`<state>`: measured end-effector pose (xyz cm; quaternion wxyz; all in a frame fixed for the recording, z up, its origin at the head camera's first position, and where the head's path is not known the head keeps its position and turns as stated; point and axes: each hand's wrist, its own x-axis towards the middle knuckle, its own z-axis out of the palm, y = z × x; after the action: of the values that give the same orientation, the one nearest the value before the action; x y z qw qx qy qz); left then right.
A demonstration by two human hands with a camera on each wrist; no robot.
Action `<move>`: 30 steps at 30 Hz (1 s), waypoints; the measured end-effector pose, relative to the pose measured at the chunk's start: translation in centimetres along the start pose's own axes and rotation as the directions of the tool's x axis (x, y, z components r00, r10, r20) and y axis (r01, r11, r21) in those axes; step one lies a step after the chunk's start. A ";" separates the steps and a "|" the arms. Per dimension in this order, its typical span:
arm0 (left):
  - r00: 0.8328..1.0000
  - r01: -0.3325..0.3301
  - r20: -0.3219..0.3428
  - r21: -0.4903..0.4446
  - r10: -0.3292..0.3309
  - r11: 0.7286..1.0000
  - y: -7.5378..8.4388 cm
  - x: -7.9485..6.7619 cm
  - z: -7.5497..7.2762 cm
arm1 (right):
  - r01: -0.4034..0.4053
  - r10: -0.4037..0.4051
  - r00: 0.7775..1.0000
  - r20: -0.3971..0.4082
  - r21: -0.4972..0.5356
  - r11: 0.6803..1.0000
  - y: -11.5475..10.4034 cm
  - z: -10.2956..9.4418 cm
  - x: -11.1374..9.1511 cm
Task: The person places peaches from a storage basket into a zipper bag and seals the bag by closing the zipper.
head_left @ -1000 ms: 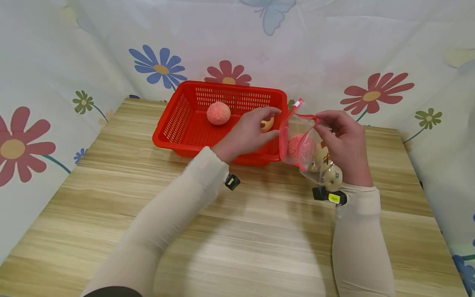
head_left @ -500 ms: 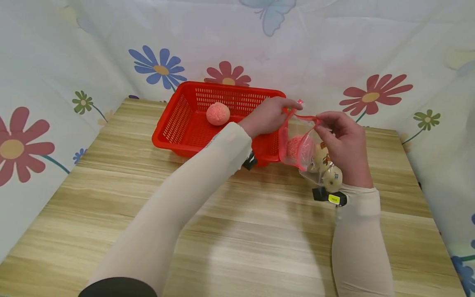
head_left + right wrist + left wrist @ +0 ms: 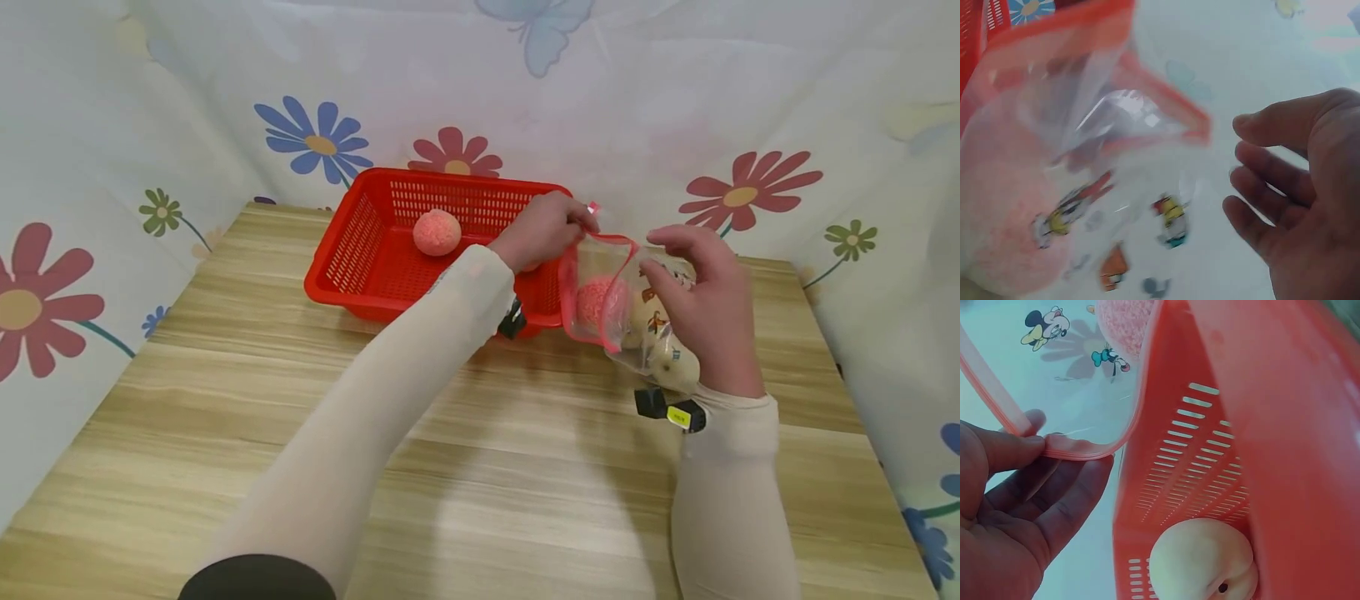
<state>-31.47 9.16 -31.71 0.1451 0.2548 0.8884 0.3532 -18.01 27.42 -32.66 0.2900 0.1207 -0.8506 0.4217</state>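
My left hand [image 3: 543,229] pinches the pink rim of a clear zip bag [image 3: 1082,452] between thumb and fingers, beside the basket's right end. Cartoon figures are printed on the bag, and its mouth gapes. Inside sit a rough pink ball [image 3: 600,302] and pale round things [image 3: 671,364] lower right. My right hand [image 3: 708,300] stands just right of the bag, fingers spread and bent, holding nothing; the right wrist view shows a gap between fingertips and bag. A pale, fruit-like round thing with a dark dimple [image 3: 1200,559] lies in the basket near my left hand.
A red slotted basket [image 3: 324,287] stands at the back of the wooden table [image 3: 225,375]. In it lies a rough pink and cream ball [image 3: 437,232]. Behind the table hangs a white flowered cloth [image 3: 637,125].
My left hand has moved right from over the basket to the bag's rim and taken hold of it. My right hand has let go of the rim and drawn slightly away.
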 end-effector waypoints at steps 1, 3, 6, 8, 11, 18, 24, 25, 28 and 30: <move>1.000 0.001 0.001 -0.003 -0.001 1.000 0.0 0.1 0.1 | 0.033 -0.033 0.999 0.009 -0.040 0.999 -0.4 -0.4 -0.3; 1.000 -0.001 -0.001 -0.010 0.001 1.000 0.0 0.2 0.2 | 0.074 -0.063 0.995 0.081 -0.141 0.987 -1.3 -1.0 -1.0; 1.000 0.009 0.003 -0.033 -0.009 0.999 0.0 0.4 0.3 | 0.106 -0.025 0.954 0.300 -0.257 0.960 -2.3 -1.5 -2.1; 1.000 0.018 0.005 -0.052 -0.018 0.998 0.0 0.6 0.3 | 0.113 0.037 0.900 0.434 -0.316 0.942 -2.6 -1.3 -2.8; 0.999 0.036 0.008 -0.070 -0.036 0.997 0.1 0.6 0.2 | 0.143 0.071 0.847 0.527 -0.354 0.924 -2.6 -0.7 -3.6; 0.997 0.075 0.006 -0.108 -0.075 0.991 0.0 0.5 0.0 | 0.255 -0.023 0.862 0.506 -0.394 0.883 -2.2 0.8 -5.3; 0.997 0.071 0.009 -0.121 -0.070 0.990 0.3 0.5 -0.5 | 0.295 -0.144 0.901 0.409 -0.334 0.895 -2.3 -1.1 -5.4; 0.997 0.072 0.008 -0.119 -0.072 0.990 0.4 0.5 -0.7 | 0.288 -0.146 0.906 0.399 -0.326 0.900 -2.4 -1.8 -5.2; 0.997 0.074 -0.006 -0.106 -0.075 0.992 1.2 0.6 -1.5 | 0.260 -0.131 0.929 0.346 -0.356 0.898 -3.0 -4.4 -4.2; 0.998 0.062 -0.027 -0.090 -0.064 0.994 1.9 0.7 -2.2 | 0.230 -0.110 0.949 0.294 -0.415 0.880 -3.4 -6.4 -3.4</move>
<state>-32.30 9.55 -28.88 0.1542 0.2146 0.8813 0.3917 -11.25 30.26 -29.40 0.2311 0.1807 -0.9409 0.1693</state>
